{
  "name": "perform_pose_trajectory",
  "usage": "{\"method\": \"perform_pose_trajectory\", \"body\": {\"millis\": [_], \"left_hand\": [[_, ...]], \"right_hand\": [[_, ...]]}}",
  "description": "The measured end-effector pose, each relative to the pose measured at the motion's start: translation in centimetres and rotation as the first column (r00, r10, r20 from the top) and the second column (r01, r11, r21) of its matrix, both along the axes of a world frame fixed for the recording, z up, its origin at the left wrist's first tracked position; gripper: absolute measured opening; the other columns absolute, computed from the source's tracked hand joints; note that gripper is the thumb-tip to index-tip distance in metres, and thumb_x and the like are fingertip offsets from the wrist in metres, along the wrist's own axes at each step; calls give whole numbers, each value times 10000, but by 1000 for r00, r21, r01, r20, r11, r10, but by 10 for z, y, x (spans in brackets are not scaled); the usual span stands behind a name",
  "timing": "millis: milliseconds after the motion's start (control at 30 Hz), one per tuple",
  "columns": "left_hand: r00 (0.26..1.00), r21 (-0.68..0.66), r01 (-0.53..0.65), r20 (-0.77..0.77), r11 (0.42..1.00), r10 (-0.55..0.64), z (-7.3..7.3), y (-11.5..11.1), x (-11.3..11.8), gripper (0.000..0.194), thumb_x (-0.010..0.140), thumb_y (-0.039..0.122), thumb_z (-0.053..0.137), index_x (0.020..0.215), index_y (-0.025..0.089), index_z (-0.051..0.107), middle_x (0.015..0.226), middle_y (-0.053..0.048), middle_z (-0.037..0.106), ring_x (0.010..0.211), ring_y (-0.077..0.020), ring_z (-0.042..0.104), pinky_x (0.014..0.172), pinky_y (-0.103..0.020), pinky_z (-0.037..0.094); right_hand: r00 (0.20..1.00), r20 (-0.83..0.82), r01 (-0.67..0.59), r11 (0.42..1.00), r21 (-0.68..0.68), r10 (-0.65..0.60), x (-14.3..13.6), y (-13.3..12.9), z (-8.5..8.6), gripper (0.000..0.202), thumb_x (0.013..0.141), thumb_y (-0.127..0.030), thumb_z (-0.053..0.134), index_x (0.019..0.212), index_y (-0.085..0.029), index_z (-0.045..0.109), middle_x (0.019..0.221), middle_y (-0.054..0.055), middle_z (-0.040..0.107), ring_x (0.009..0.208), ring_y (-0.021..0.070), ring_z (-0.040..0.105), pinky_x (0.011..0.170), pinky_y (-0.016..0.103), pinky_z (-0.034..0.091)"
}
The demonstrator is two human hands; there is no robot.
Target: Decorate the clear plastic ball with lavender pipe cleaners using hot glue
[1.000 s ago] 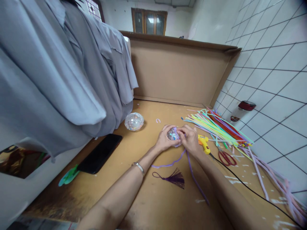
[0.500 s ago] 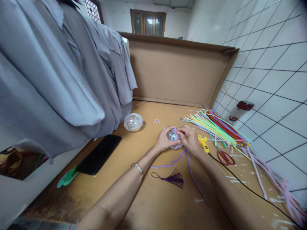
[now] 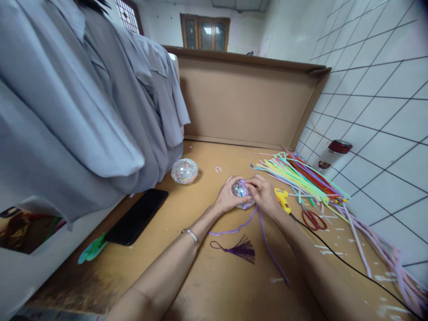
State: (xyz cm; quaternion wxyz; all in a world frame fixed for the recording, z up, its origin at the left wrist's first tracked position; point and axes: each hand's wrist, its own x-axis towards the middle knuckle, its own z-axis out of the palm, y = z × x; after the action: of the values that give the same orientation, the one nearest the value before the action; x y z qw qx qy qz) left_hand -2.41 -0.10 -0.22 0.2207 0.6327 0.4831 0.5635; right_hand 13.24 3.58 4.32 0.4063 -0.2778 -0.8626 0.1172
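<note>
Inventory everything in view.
Ornament: 1, clear and purple, centre
Strands: 2 visible, purple, front centre
Tassel: 1, purple, front
Round piece: 1, clear, left
Scrap: 1, pink, beyond ornament
Glue gun: 1, yellow, right
Cord: 1, black, right
Scissors: 1, red-handled, right
Pipe cleaners: many, multicoloured, right
Tiled wall: 1, white, right
Jar: 1, clear, by wall
Phone: 1, black, left
Item: 1, green, by phone
Cloth: uncounted, grey, left
Cardboard: 1, brown, back
Windows: 2, brown, background
Table: 1, tan, underneath
Bracelet: 1, silver, left wrist
Left hand: 1, bare, on ornament
Right hand: 1, bare, touching ornament

Lilac cord, tassel (deep purple), black phone
</note>
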Motion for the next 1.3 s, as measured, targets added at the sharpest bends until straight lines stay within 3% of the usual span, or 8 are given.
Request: {"method": "perform_pose_trajectory", "body": {"millis": [533, 867, 1300], "left_hand": [[1000, -10, 22, 22, 1000, -22, -2, 0, 1, 602, 608, 371, 854, 1125, 207, 595, 1107, -56, 618, 1054, -242, 610, 974, -387, 489], [998, -54, -6, 62, 999, 9, -3, -3, 5, 697, 601, 364, 857, 1200, 201, 538, 1177, -80, 604, 1099, -260, 601, 1001, -417, 480], [999, 62, 38, 23, 997, -40, -6, -2, 3, 549, 687, 395, 814, 1165, 215, 613, 1165, -71, 621, 1112, -246, 594, 1010, -391, 468]], "right_hand": [[1000, -20, 11, 999, -35, -11, 0, 1, -2, 225, 890, -242, 512, 853, -188, 728, 793, 62, 651, 729, 182, 594, 679, 300, 442], [998, -59, 23, 995, -92, -29, 1, 5, -5, 214, 877, -267, 523, 838, -190, 718, 785, 60, 657, 740, 191, 608, 693, 313, 458], [995, -85, 39, 993, -114, -49, 0, 3, -6, 197, 868, -256, 532, 831, -198, 716, 778, 51, 653, 733, 186, 599, 679, 303, 448]]}}
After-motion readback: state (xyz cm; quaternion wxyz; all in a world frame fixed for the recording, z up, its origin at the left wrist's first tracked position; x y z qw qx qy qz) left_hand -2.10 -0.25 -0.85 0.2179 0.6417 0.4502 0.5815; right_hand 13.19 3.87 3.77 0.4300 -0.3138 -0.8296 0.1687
